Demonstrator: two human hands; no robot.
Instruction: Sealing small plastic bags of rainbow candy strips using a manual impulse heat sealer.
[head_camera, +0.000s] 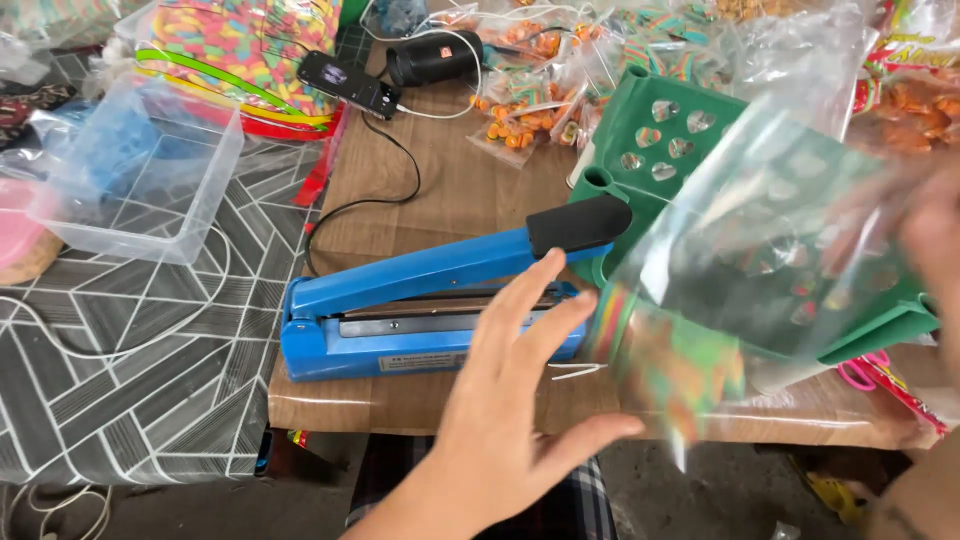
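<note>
- Your right hand (935, 250) is at the right edge of the view, blurred behind the clear plastic bag (760, 240). It seems to hold the bag up by its top, but you cannot tell how its grip is set.
- Your left hand (510, 400) is open, fingers spread, with nothing in it. It reaches toward the lower end of the bag and sits just in front of the sealer.
- The bag hangs tilted in the air over the right half of the tabletop (450, 180). A small heap of rainbow-striped candy (675, 365) lies in its lower end; the rest of the bag is empty film.
- The bag looks filled but not yet sealed: its mouth is not between the bars of the blue heat sealer (420, 300), whose arm is lifted, black handle up.
- Behind the bag stands a green plastic stool (650, 130) with heart-shaped cut-outs.
- At the back of the tabletop lie several small packed bags of orange candy (520, 110), apparently finished packs.
- To the left a clear plastic tub (140, 190) stands on the patterned cloth; it looks empty.
- Behind it a big bag of mixed coloured sweets (240, 50) is the bulk supply, beside a phone (345, 85) on a cable.
</note>
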